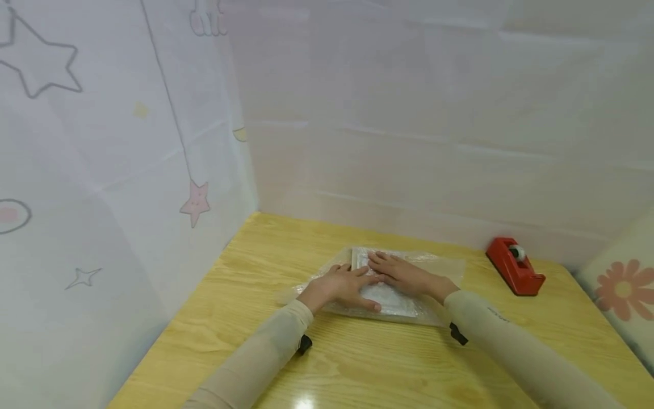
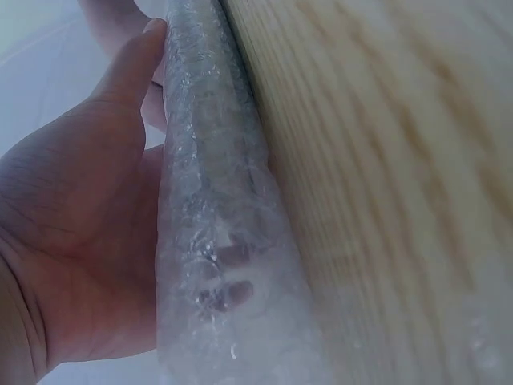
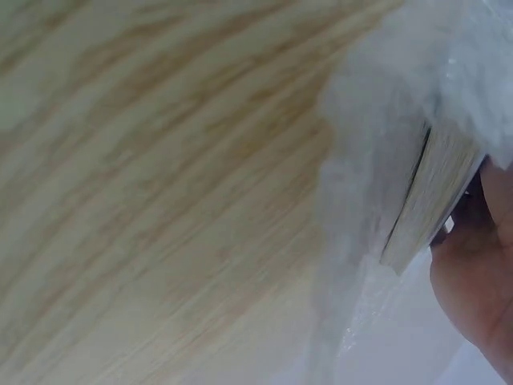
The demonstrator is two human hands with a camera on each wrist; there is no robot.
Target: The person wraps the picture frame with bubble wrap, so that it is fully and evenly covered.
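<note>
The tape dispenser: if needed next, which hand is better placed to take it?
Probably the right hand: the tape dispenser is on that side, nearer to it than to the left hand, which rests on the bubble wrap and could steady it.

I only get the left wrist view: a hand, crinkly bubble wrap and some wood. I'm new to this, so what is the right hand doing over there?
Observer: In the head view, the right hand lies palm down on top of the bubble wrap.
Visitor: Oh, and is there anything else around?
Observer: Yes, a red tape dispenser stands toward the far right of the table.
Visitor: Does anything show at the right hand's side of the bubble wrap?
Observer: In the right wrist view, the pale edge of a flat item shows there; I can't tell what it is.
</note>
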